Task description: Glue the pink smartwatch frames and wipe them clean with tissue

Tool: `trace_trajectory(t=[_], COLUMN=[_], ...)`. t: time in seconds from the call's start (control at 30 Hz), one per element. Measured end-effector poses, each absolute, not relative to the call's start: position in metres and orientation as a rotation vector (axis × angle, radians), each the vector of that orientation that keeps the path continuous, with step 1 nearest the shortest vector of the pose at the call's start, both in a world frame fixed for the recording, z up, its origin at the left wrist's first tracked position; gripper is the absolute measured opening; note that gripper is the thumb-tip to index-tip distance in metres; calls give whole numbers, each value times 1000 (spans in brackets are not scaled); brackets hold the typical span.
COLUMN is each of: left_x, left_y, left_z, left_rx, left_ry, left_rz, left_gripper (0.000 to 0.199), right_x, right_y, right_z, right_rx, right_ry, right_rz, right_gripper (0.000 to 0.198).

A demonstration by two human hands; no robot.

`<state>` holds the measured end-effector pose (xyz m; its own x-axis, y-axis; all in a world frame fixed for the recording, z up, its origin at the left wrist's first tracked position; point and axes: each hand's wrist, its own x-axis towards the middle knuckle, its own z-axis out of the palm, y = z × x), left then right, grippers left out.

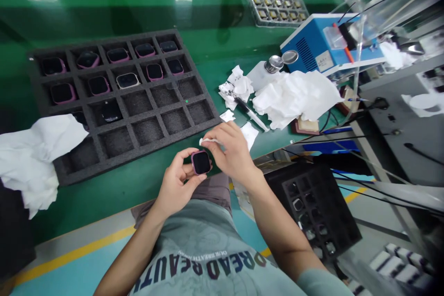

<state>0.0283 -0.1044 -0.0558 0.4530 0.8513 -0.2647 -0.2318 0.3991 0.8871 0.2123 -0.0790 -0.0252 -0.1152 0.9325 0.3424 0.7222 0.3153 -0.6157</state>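
My left hand [180, 180] grips a smartwatch case [201, 163] by its edges, with the dark screen facing up and a pink-purple frame around it. Just above its upper right side, my right hand [231, 150] pinches a small piece of white tissue [208, 140] between thumb and fingers. Whether the tissue touches the watch I cannot tell. Beyond both hands lies a black foam tray [145, 147] with square compartments. Several watch cases [154, 72] sit in its far rows, most with pinkish frames and one with a pale frame [127, 80].
Crumpled white cloth [298, 97] and a syringe [251, 114] lie right of the tray, near a small open metal tin [274, 63]. A blue machine [312, 46] stands behind them. Another white cloth [38, 152] covers the tray's left corner. A clear tray [255, 11] holds small parts.
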Motion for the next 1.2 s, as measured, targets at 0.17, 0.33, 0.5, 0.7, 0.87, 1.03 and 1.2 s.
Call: trace_trajectory(t=[0.17, 0.33, 0.5, 0.7, 0.87, 1.03, 1.2], left_x=[28, 28, 28, 27, 28, 29, 29], left_y=[-104, -104, -105, -103, -103, -103, -102], left_z=[-53, -55, -55, -55, -59, -60, -59], left_rx=[833, 826, 827, 863, 898, 909, 929], left_ry=[790, 787, 784, 761, 716, 734, 748], left_rz=[814, 826, 836, 908, 1016, 1070, 1028], left_gripper=[51, 52, 51, 53, 56, 58, 57], right_x=[233, 240, 241, 234, 218, 215, 211], right_y=[-84, -108, -112, -114, -120, -124, -128], right_z=[-19, -9, -6, -10, -15, -11, 0], right_rx=[-1504, -1425, -1400, -1392, -1340, -1256, -1215], right_ry=[-1658, -1708, -1736, -1640, -1609, -1694, -1939], right_rz=[439, 574, 556, 641, 757, 741, 619], right_gripper=[11, 9, 9, 9, 8, 9, 9])
